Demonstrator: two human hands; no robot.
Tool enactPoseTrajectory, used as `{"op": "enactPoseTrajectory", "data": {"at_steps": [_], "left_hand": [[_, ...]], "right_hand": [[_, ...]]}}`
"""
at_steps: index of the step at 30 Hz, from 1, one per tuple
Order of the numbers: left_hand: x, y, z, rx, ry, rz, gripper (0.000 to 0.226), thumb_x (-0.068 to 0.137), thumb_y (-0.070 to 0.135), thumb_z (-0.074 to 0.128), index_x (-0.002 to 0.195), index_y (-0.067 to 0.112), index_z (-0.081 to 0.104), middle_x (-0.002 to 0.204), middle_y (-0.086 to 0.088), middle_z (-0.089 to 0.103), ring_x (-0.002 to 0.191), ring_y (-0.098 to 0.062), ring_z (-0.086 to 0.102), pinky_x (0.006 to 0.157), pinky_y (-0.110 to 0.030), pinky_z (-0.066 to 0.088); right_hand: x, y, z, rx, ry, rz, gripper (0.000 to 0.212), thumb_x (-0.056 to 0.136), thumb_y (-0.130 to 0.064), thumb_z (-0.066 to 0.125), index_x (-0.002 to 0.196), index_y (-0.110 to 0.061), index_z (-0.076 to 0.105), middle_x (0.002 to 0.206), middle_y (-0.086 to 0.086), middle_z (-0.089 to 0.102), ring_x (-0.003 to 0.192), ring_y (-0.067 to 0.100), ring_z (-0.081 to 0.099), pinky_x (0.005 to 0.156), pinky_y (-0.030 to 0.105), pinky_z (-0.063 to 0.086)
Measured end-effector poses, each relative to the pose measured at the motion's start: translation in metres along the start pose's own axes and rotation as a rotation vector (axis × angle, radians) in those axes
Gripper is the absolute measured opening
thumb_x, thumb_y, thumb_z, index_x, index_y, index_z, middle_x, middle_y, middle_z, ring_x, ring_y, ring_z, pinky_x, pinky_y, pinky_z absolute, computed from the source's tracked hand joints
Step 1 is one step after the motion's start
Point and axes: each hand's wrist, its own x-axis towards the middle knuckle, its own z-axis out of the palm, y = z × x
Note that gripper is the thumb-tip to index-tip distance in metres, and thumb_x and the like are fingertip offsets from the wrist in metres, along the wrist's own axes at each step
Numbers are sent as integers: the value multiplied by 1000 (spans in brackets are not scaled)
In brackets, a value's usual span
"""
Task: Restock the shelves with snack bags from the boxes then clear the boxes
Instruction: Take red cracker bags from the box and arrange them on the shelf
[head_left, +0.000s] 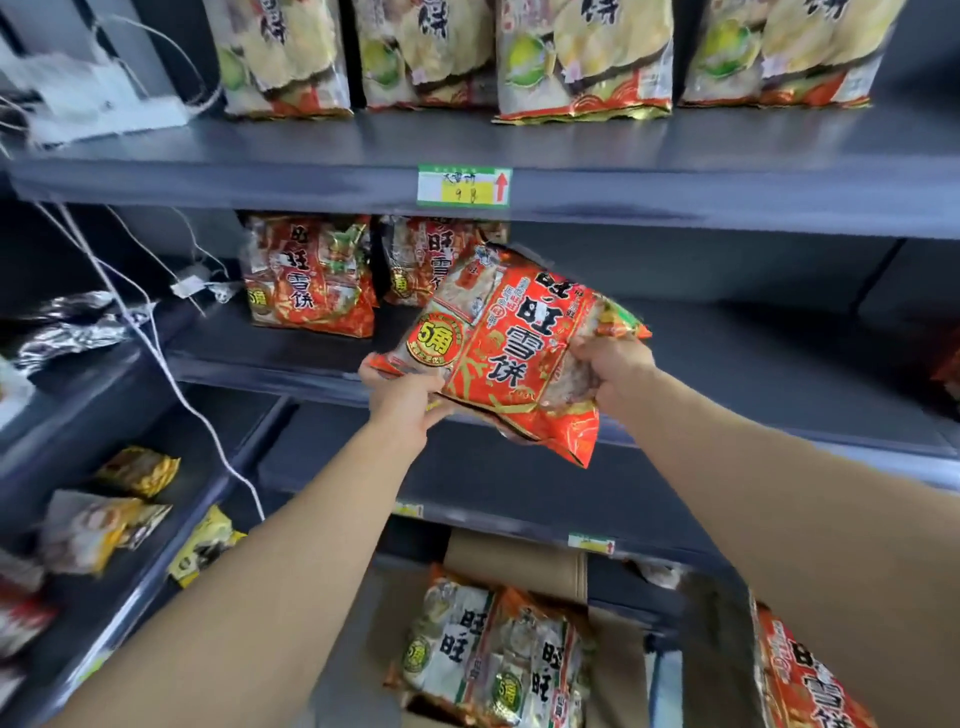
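I hold a snack bag (514, 353) in left hand (400, 400) and right hand (615, 371) at the barely stocked shelf (727, 332); box (514, 556) below it holds more.

Top-shelf bags (582, 57) cut off by the upper edge. Price label (464, 186) writing blurred, unreadable. Cardboard box (514, 561) runs past the lower edge.

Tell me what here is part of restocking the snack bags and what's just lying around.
Part of the job: red snack bag held by left hand and right hand; middle shelf; matching bags already there; cardboard box with more bags.
Lying about: white cables; crumpled silver wrapper; yellow packets at left.
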Motion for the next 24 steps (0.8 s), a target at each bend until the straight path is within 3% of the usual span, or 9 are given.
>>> {"op": "enactPoseTrajectory", "data": {"at_steps": [2,5,9,11,14,17,20,22,24], "left_hand": [[25,12,-11,65,77,33,76,78,-12,64,135,24,28,128,-14,49,99,-28,60,66,-42,58],[66,26,-22,267,133,56,75,78,-2,69,139,23,34,123,-8,53,98,-23,59,78,-41,57],[123,44,-31,480,93,42,72,78,17,75,141,18,41,138,-6,50,115,-24,55,85,-35,52],[150,51,-32,573,105,69,76,77,22,77,143,18,40,143,-6,44,121,-25,53,99,-33,46],[204,47,-36,669,103,64,77,62,36,82,132,22,55,137,-2,52,117,-25,56,103,-35,45],[247,44,-40,782,75,68,72,48,48,77,116,25,66,125,0,63,114,-26,58,99,-39,48],[234,63,-30,742,10,78,44,82,25,73,122,11,62,122,-7,64,104,-25,62,85,-32,55],[246,62,-28,702,-16,46,34,89,15,66,122,9,60,121,-13,64,94,-23,61,68,-26,55],[250,63,-24,693,-24,48,34,90,11,63,124,8,58,122,-15,62,101,-27,63,68,-26,56]], "right_hand": [[10,-2,31,8,-4,-61,33,82,-7,72,112,-14,60,93,6,70,82,25,68,79,47,58],[25,-2,73,-4,-41,-142,32,86,-8,67,115,-16,58,71,1,62,56,16,55,56,28,51],[53,-7,116,-57,-14,-244,34,90,-4,61,122,-14,57,98,1,66,82,16,58,69,28,50],[69,-12,133,-69,6,-273,30,90,1,57,117,-13,60,95,-1,63,82,16,56,58,20,45],[90,-14,155,-118,27,-303,25,90,5,51,96,-18,59,78,-5,60,69,13,53,48,19,40],[113,-13,169,-140,73,-314,27,88,5,50,91,-20,58,70,-9,55,72,15,50,49,22,35],[129,-8,177,-158,103,-291,31,89,7,50,94,-21,60,70,-12,54,73,12,52,46,16,38],[138,-4,180,-157,119,-276,32,91,4,50,103,-21,65,77,-12,58,75,11,54,45,11,38],[143,-3,183,-157,128,-263,31,93,-1,47,111,-19,65,89,-7,61,81,13,55,50,15,39]]}}
